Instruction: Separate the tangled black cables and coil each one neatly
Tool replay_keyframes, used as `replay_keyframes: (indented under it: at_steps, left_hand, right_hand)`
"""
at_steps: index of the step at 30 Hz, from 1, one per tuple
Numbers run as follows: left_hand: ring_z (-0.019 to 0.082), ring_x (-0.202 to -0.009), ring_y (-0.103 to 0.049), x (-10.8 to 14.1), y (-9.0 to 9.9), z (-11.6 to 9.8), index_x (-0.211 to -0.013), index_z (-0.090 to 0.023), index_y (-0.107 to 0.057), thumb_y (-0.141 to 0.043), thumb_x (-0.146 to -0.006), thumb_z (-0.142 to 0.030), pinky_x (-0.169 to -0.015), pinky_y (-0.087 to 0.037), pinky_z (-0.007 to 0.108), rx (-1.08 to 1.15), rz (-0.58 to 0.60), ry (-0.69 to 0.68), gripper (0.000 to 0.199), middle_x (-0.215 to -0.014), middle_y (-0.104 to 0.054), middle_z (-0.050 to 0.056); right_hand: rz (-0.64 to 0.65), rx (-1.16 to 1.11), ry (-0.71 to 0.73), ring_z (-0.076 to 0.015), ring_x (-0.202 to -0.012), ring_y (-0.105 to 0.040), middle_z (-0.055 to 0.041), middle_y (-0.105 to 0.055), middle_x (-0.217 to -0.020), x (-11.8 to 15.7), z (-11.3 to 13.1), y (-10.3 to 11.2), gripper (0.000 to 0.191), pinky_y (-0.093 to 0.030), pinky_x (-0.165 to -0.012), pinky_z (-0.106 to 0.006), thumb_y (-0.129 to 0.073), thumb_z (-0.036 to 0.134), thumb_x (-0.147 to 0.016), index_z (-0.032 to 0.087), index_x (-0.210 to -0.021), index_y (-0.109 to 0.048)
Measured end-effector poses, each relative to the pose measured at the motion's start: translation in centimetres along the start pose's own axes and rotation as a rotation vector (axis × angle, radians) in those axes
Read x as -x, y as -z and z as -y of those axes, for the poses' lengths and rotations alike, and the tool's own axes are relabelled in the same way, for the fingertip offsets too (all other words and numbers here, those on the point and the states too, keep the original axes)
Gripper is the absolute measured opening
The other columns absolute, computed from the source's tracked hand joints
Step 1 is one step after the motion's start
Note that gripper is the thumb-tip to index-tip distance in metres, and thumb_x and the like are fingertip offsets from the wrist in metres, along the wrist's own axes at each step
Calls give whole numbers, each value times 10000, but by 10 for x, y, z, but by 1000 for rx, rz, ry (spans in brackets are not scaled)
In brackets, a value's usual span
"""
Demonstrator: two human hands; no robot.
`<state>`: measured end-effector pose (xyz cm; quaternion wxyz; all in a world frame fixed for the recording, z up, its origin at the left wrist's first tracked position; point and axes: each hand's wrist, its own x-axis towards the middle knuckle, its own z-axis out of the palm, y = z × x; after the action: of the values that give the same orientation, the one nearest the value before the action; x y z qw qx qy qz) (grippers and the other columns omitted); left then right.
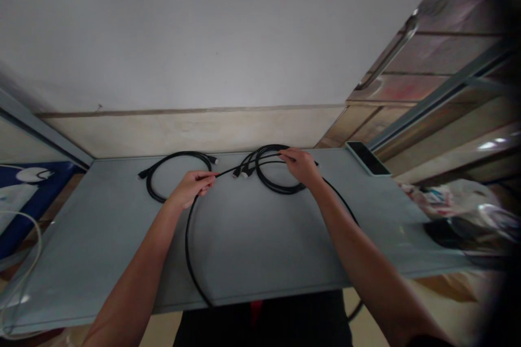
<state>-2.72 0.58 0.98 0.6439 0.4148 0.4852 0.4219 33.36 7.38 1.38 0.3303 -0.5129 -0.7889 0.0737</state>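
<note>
A black cable (188,238) is stretched between my two hands over the grey table (252,255). My left hand (198,184) pinches it left of centre, and from there it hangs in a curve over the front edge. Right of centre, my right hand (300,164) grips the same cable with closed fingers; a length runs down beside my right forearm past the edge. Behind and partly under that hand lies a coiled black cable (280,191). Several dark plugs (246,171) rest between the hands. Another coil (148,187) with plugs at its ends lies behind my left hand.
A phone (368,159) lies at the table's back right corner. A pale wall (203,133) stands behind the table. Blurred plastic bags and dark items (456,227) are at the right; a white cord (39,244) loops at the left.
</note>
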Motion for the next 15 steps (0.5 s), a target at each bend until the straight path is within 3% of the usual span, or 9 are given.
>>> replay_keyframes:
  at_steps: [5, 8, 12, 15]
  left_hand:
    - [46, -492, -426, 2, 22, -10, -965, -104, -750, -832, -634, -264, -395, -227, 168, 61, -131, -188, 377, -766, -682, 97]
    - [42, -470, -430, 4, 29, -17, -960, -125, -748, -814, -656, -276, -385, -234, 168, 81, -186, -263, 346, -778, -705, 96]
    - [13, -410, -368, 5, 30, -18, -975, -132, -743, -818, -650, -268, -365, -204, 163, 109, -133, -212, 360, -746, -693, 74]
    - [-1, -390, -345, 5, 29, -16, -958, -117, -747, -816, -640, -237, -351, -181, 147, 161, -118, -149, 346, -674, -644, 38]
  right_hand:
    - [129, -5, -110, -206, -697, -682, -53, -736, -747, 0, 5, 15, 254, -511, -718, -319, -534, 291, -890, 187, -987, -744]
    - [118, -14, -140, -199, -704, -678, -45, -735, -747, 4, 1, 32, 228, -501, -711, -307, -527, 281, -877, 194, -897, -736]
    - [119, -27, -163, -193, -673, -660, -46, -721, -713, 10, -8, 39, 243, -496, -682, -302, -508, 302, -876, 192, -773, -699]
    - [72, -127, -279, -173, -587, -647, -42, -697, -661, 14, -8, 22, 240, -487, -583, -276, -497, 315, -879, 169, -913, -685]
